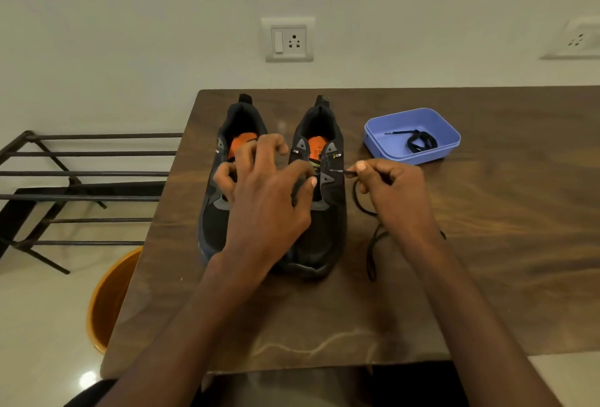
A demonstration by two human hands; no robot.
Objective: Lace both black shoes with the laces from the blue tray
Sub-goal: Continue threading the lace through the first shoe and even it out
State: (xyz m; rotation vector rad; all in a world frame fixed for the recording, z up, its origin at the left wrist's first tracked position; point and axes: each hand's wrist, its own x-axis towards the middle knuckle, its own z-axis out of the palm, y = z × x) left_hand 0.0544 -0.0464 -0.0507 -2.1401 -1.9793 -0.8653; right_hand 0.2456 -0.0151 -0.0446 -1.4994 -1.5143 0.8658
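Two black shoes with orange insoles stand side by side on the wooden table, toes toward me: the left shoe (216, 211) and the right shoe (324, 237). My right hand (394, 192) pinches the tip of a black lace (371, 244) just beside an eyelet on the right shoe's right side; the rest of the lace trails over the table. My left hand (266, 192) lies spread over both shoes, its thumb on the right shoe's tongue and its fingers curled above the left shoe's opening. A second black lace (420, 143) lies in the blue tray (376, 138).
The wooden table (487, 244) ends at a left edge close to the left shoe. A dark metal rack (81, 176) and an orange bin (110, 299) stand on the floor to the left. Wall sockets (289, 39) are behind the table.
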